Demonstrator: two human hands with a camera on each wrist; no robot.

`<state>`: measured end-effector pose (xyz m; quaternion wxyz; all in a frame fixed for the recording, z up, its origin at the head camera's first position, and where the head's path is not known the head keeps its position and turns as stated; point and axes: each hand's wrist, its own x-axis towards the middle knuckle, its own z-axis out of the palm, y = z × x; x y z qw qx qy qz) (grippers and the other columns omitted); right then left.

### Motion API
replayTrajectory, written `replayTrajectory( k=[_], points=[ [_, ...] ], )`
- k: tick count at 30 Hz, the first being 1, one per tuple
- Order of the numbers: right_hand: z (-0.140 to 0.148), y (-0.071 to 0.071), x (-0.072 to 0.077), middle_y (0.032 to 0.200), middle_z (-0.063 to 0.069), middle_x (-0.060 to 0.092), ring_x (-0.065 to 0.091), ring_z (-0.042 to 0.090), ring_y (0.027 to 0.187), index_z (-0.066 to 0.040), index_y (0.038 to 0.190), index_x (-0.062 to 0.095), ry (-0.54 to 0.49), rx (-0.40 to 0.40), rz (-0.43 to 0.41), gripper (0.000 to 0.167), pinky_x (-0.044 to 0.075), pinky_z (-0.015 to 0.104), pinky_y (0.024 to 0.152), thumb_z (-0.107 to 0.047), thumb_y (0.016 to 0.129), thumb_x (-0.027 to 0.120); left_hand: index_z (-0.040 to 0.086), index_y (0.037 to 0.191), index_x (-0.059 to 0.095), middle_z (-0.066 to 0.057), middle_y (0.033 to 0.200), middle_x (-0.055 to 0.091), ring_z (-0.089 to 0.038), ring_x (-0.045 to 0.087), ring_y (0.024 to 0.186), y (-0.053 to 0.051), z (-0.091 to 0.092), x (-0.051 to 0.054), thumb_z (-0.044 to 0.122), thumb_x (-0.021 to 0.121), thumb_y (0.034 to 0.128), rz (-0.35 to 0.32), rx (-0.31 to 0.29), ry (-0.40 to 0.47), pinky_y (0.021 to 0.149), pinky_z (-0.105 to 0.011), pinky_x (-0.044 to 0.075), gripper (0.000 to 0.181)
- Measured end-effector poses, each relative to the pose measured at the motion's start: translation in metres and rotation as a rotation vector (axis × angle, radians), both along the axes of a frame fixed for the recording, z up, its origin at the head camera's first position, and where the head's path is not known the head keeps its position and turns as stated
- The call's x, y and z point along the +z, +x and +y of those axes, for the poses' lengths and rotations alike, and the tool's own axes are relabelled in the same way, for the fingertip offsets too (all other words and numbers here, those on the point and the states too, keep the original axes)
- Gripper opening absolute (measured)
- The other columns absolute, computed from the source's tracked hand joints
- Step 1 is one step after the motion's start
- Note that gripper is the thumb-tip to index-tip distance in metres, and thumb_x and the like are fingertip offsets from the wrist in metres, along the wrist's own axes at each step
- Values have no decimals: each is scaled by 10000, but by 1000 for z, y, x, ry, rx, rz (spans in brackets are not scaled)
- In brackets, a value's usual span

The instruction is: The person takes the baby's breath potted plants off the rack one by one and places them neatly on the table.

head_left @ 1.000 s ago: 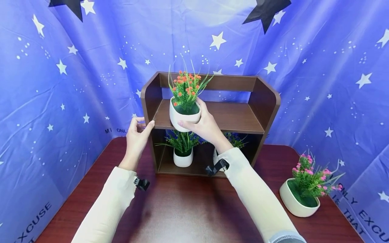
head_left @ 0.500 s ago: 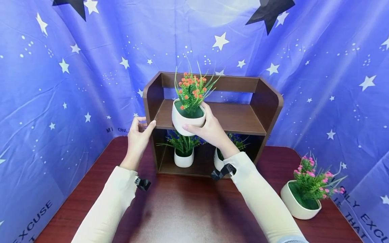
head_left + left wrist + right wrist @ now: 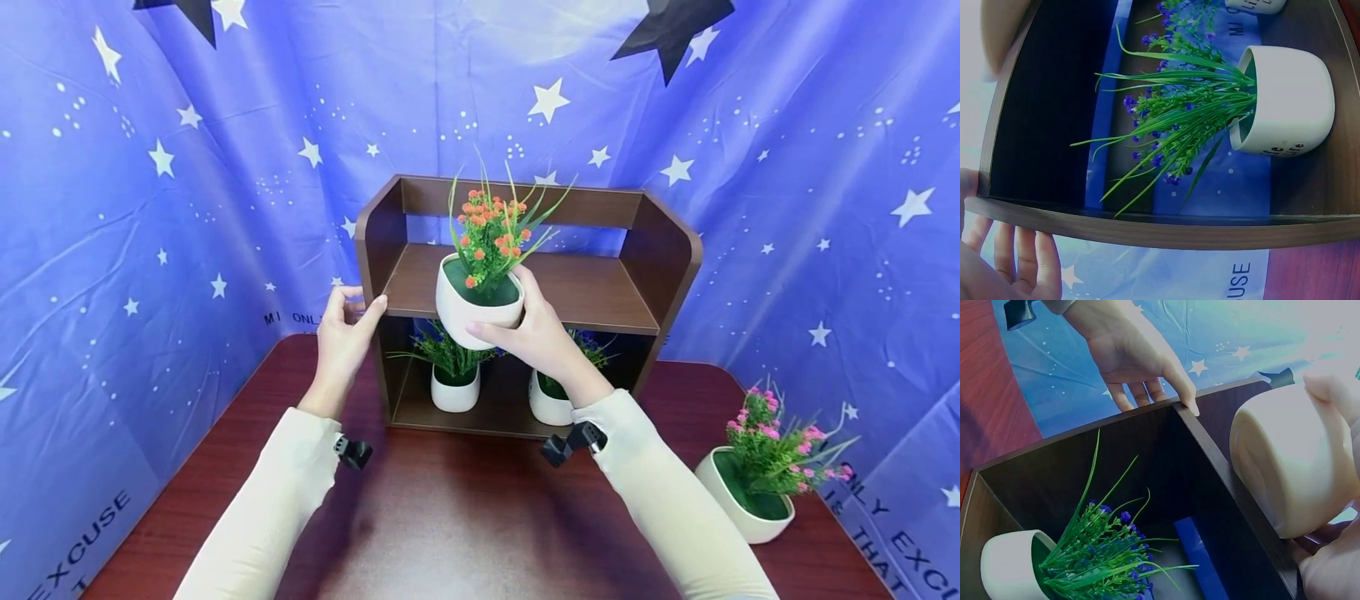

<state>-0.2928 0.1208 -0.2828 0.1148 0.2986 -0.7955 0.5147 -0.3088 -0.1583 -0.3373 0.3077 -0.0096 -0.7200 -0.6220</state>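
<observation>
A: Where's the orange-flowered pot (image 3: 483, 292)?
B: Raised before the front edge of the brown, wood-grained shelf (image 3: 592, 287), level with its upper board. I can't tell whether they touch.
A: What's it like?
B: Smooth, white, roundish, narrowing towards the base, with green filling, small bobbly blooms and thin grass blades.
A: Which way does it point?
B: Blooms up. The long axis runs from base to blade tips, leaning slightly right in the head view, where the rim slopes down to the right.
A: And the hands?
B: The right hand (image 3: 543, 333) grips the pot's side, thumb across the front. The left hand (image 3: 343, 337) pinches the shelf's left side panel, thumb against its front edge.
A: Anything around?
B: Two blue-flowered pots (image 3: 454, 385) on the lower level, partly hidden behind the raised pot and right hand. A pink-flowered pot (image 3: 752, 483) stands on the glossy reddish table (image 3: 450, 508), right of the shelf, near a starry blue curtain (image 3: 247, 125).
</observation>
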Motion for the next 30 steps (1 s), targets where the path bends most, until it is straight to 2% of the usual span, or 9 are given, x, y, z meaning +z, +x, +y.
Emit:
replayTrajectory(
  k=[12, 20, 30],
  points=[
    [21, 21, -2, 1405, 1, 501, 497, 166, 1262, -230, 1471, 343, 61, 0, 84, 868, 391, 459, 1052, -328, 786, 866, 93, 1122, 611, -36, 899, 631, -136, 600, 861, 2, 2, 2, 270, 764, 893, -3, 4, -6, 721, -259, 488, 327],
    [28, 29, -5, 1392, 10, 530, 515, 169, 1253, -210, 1477, 326, 101, -9, 65, 897, 403, 452, 1045, -337, 776, 871, 85, 1117, 607, -32, 893, 628, -132, 586, 839, 2, 2, 1, 264, 763, 892, -4, 2, 0, 715, -261, 473, 327],
    [40, 44, -6, 1431, 0, 504, 506, 168, 1272, -245, 1509, 278, 141, -33, 52, 959, 415, 465, 1036, -332, 769, 883, 84, 1123, 604, -55, 915, 620, -146, 582, 856, 2, 1, 0, 260, 761, 893, -4, 7, 2, 725, -262, 474, 330]
  ],
)
